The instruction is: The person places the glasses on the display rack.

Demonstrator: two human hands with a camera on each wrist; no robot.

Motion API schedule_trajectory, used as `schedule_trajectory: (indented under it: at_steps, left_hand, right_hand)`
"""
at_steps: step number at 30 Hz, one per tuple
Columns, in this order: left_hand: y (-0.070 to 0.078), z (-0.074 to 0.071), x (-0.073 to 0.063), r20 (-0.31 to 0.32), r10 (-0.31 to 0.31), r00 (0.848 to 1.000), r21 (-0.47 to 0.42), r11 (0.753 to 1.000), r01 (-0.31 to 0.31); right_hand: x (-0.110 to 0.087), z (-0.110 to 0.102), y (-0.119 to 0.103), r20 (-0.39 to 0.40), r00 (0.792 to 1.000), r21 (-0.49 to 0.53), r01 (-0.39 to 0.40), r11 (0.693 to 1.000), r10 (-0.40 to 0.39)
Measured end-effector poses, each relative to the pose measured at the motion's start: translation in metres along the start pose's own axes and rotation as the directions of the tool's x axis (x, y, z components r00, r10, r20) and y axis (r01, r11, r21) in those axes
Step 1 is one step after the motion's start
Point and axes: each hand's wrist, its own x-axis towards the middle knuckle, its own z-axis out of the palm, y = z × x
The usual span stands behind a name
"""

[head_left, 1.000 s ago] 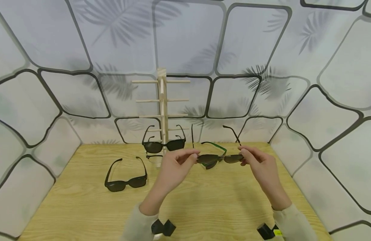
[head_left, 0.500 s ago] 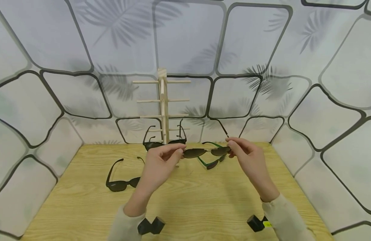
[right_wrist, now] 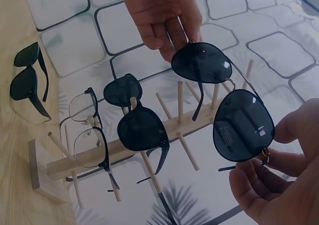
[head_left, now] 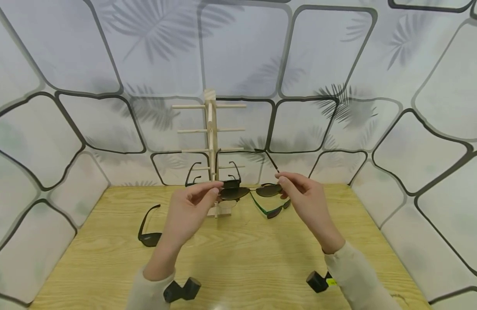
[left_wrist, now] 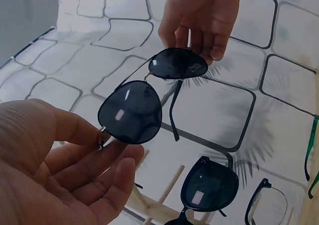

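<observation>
Dark-lensed, metal-framed aviator sunglasses (head_left: 233,193) are held up in front of a wooden display rack (head_left: 211,131), with their temples unfolded and pointing away. My left hand (head_left: 189,213) pinches the left hinge end of the frame between thumb and fingers. At the opposite end, my right hand (head_left: 306,206) grips the right hinge the same way. In the right wrist view, black sunglasses (right_wrist: 143,130) and clear-lens glasses (right_wrist: 106,162) sit on the rack's lower pegs. Both are partly hidden behind the held pair in the head view.
Green-framed sunglasses (head_left: 275,212) lie on the wooden table (head_left: 246,262) right of the rack. Black sunglasses (head_left: 150,239) rest at the left, partly covered by my left arm. Upper pegs (head_left: 230,106) of the rack carry nothing. Patterned cloth walls (head_left: 238,51) enclose the table.
Both hands have moved left and slightly up with the aviator sunglasses, from over the green pair to in front of the rack. The grip on both ends stays the same.
</observation>
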Motion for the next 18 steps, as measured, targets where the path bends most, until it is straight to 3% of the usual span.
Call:
schedule_trajectory:
  at_steps: [13,18]
  left_hand:
    - [-0.002,-0.020,-0.001,-0.051,-0.023,0.998,0.039,0.999,0.025]
    - [-0.002,-0.028,0.000,-0.080,-0.055,0.995,0.071,0.996,0.061]
  right_hand:
    - [0.011,0.021,-0.011,0.034,0.999,0.010,0.018,1.000,-0.019]
    - [0.016,0.029,-0.014,0.047,0.999,0.019,0.019,1.000,-0.020]
